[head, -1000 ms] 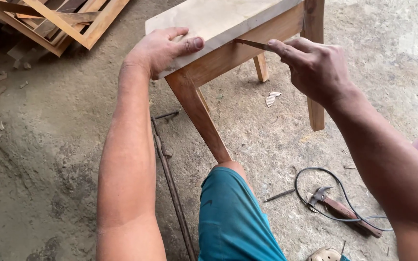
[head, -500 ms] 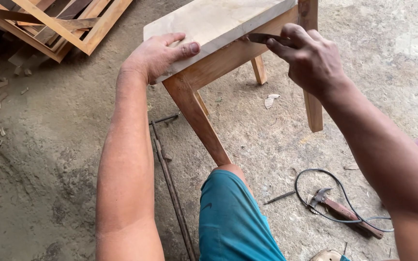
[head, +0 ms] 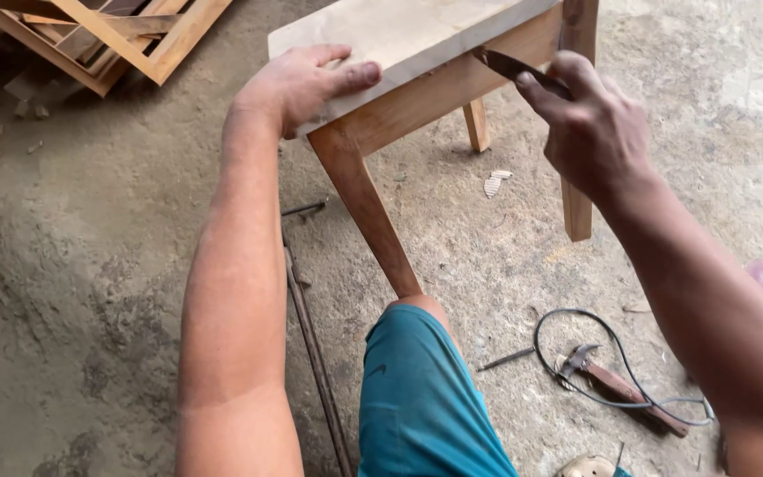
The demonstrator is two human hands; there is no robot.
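Raised since earlier, right hand [head: 595, 132] fingers clamp a blade [head: 512, 67] (long axis up-left) against the stool [head: 417, 35].

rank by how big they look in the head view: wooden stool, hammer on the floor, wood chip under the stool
1. wooden stool, by far the largest
2. hammer
3. wood chip, smallest, though it lies farther from the camera
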